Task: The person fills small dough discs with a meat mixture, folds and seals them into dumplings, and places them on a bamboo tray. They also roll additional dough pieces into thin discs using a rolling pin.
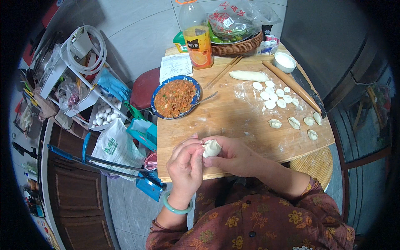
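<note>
Between both hands, above the near edge of the wooden board (pixel 225 115), is a dumpling (pixel 212 148) with pleated dough. My left hand (pixel 187 159), with a green bangle on its wrist, pinches the dumpling's left side. My right hand (pixel 232 156) holds its right side with thumb and fingers. A blue patterned bowl (pixel 153 109) of minced filling (pixel 175 97) stands at the left with a metal utensil (pixel 204 101) in it. Several round dough wrappers (pixel 270 104) lie on floured wood near a dough roll (pixel 248 76). Several folded dumplings (pixel 294 122) rest at the right.
A rolling pin (pixel 292 86), a knife (pixel 307 89) and a bowl of white powder (pixel 284 62) are at the right back. Chopsticks (pixel 223 72), a juice bottle (pixel 198 47), paper (pixel 176 65) and a wicker basket (pixel 239 48) occupy the back. A red stool (pixel 145 87) stands left.
</note>
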Tool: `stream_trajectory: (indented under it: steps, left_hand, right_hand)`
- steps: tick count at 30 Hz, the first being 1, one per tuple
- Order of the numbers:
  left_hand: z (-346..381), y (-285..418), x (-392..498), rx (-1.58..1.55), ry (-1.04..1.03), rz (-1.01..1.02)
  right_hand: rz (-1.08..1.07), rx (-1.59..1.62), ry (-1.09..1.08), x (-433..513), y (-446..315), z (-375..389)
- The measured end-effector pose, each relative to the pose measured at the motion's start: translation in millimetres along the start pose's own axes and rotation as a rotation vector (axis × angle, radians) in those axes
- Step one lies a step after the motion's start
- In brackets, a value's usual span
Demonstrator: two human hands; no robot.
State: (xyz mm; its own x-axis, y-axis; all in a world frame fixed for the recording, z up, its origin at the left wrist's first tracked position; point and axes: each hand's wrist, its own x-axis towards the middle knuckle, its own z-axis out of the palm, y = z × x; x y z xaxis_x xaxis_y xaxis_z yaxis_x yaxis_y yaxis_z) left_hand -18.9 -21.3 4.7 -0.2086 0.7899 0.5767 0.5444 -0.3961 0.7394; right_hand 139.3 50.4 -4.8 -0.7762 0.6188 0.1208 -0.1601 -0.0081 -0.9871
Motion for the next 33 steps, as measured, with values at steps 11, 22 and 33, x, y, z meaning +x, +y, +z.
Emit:
stream_trajectory:
  steps: [11, 22, 33]
  left_hand:
    - [-12.0, -2.0, 6.1, -0.122, -0.108, -0.028]
    - [-14.2, -3.5, 6.5, 0.049, -0.094, 0.03]
    - [-11.0, 3.5, 5.1, 0.296, -0.094, 0.223]
  right_hand:
    - [0.044, -0.13, -0.008, -3.6, -14.9, -1.5]
    - [-0.005, -0.36, 0.073, -5.5, -18.9, 1.3]
    - [-0.142, -0.527, 0.157, -8.5, -22.0, 6.7]
